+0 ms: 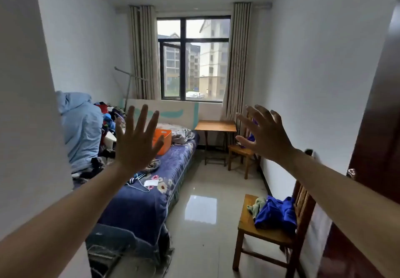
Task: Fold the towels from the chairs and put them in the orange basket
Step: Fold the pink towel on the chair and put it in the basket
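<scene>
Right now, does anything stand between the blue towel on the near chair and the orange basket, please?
Nothing visible does: only bare floor and the edge of the bed lie between the blue towel and the orange basket.

One wide-angle head view from the room's near end, facing the far window (193,59), tilted slightly down

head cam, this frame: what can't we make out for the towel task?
All in the head view:
1. Orange basket on the bed: the left hand covers its left part, and its inside does not show.
2. Far chair: the right hand hides its back and most of what lies on it.
3. Near chair: the blue towel and green towel lie bunched, so any more beneath cannot be counted.
</scene>
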